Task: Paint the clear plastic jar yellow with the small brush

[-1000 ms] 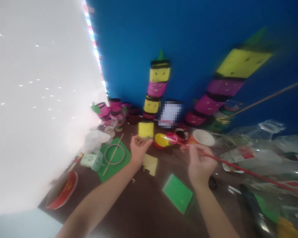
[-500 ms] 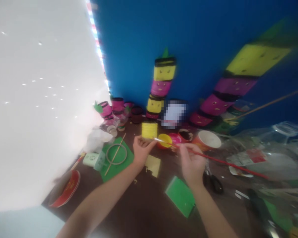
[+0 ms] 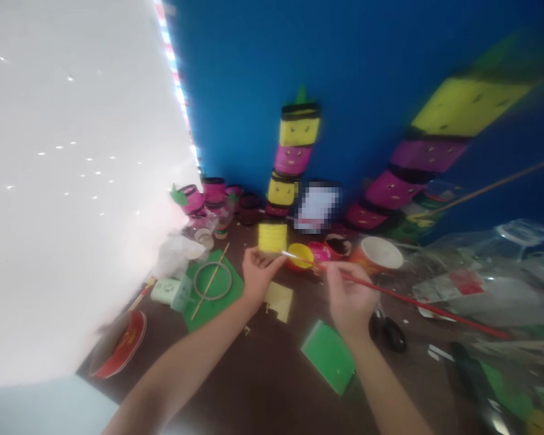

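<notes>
My left hand (image 3: pixel 260 272) has its fingers closed round the lower end of a ribbed yellow cylinder (image 3: pixel 272 237), which stands upright. In my right hand (image 3: pixel 351 296) is a long, thin brush with a red handle (image 3: pixel 403 297), pinched near its front. The brush's pale tip points left and lies against or very near the cylinder's lower right edge. Just right of the cylinder is a cup of yellow paint (image 3: pixel 301 256), under the front of the brush. A pink cup (image 3: pixel 319 251) and a dark-filled cup (image 3: pixel 338 245) stand beside it.
A white-topped tub (image 3: pixel 381 254) stands at right, with scissors (image 3: pixel 390 332) below it. Green card (image 3: pixel 329 356) and yellow paper (image 3: pixel 280 301) lie in front. A ring (image 3: pixel 213 281) is at left. Painted stacked figures (image 3: pixel 291 158) stand against the blue wall; clear plastic covers the right.
My left hand and the yellow cylinder look the same. The brush's rear end has dropped slightly and reaches a little farther right, while its tip stays by the cylinder.
</notes>
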Demonstrator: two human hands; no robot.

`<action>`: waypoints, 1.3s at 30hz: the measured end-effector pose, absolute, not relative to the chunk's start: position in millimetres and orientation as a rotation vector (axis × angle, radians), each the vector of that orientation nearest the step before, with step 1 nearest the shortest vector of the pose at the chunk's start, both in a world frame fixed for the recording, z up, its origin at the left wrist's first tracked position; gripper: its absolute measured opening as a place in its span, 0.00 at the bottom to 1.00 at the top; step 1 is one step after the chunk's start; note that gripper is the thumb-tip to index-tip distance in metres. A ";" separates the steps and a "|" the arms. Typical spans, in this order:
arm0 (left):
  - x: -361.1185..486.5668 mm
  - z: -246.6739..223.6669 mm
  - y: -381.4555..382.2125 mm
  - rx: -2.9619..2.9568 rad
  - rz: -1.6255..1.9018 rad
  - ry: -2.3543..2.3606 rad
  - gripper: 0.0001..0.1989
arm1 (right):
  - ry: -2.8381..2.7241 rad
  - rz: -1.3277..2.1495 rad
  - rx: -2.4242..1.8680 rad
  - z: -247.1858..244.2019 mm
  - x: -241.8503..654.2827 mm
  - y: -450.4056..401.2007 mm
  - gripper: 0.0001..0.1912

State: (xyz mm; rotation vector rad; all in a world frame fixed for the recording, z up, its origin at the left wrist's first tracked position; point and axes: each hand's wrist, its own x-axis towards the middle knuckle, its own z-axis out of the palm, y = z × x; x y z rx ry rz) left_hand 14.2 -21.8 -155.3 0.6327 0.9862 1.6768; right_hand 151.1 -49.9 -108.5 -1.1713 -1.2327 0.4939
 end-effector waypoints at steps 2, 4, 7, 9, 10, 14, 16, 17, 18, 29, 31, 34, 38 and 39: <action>13.8 -154.6 -22.5 0.640 1.673 0.975 0.24 | -1.222 0.407 -1.191 -106.3 153.8 -50.8 0.07; 13.8 -153.7 -23.1 0.639 1.673 0.971 0.24 | -1.227 0.341 -1.189 -103.9 155.0 -52.5 0.07; 14.1 -152.6 -23.3 0.633 1.672 0.986 0.24 | -1.268 0.335 -1.140 -101.5 150.5 -54.9 0.07; 14.2 -152.2 -23.1 0.625 1.674 0.991 0.24 | -1.303 0.378 -1.124 -101.5 145.9 -55.2 0.06; 14.3 -152.0 -23.0 0.621 1.676 0.989 0.24 | -1.318 0.395 -1.123 -101.8 144.5 -54.8 0.06; 14.2 -151.6 -22.7 0.613 1.687 0.985 0.23 | -1.320 0.289 -1.151 -101.5 149.3 -51.6 0.06; 14.3 -151.9 -22.4 0.604 1.690 0.995 0.24 | -1.287 0.229 -1.173 -100.1 155.0 -50.6 0.06; 14.4 -152.3 -22.2 0.602 1.689 0.995 0.24 | -1.271 0.226 -1.179 -99.5 157.1 -50.5 0.06; 14.5 -152.7 -21.9 0.604 1.689 0.993 0.24 | -1.263 0.244 -1.178 -99.1 158.1 -50.7 0.06; 14.3 -153.7 -21.9 0.618 1.698 1.002 0.22 | -1.231 0.339 -1.178 -101.9 151.9 -48.9 0.06; 14.3 -153.1 -22.2 0.617 1.696 1.003 0.22 | -1.228 0.337 -1.169 -101.3 153.2 -50.1 0.06; 14.2 -152.8 -22.3 0.624 1.684 1.018 0.22 | -1.253 0.403 -1.143 -102.3 152.0 -51.5 0.07; 14.1 -154.1 -21.6 0.624 1.691 1.010 0.22 | -1.246 0.377 -1.202 -103.7 153.1 -48.8 0.08; 14.1 -154.4 -21.4 0.620 1.692 1.009 0.22 | -1.231 0.349 -1.225 -103.6 154.5 -47.8 0.08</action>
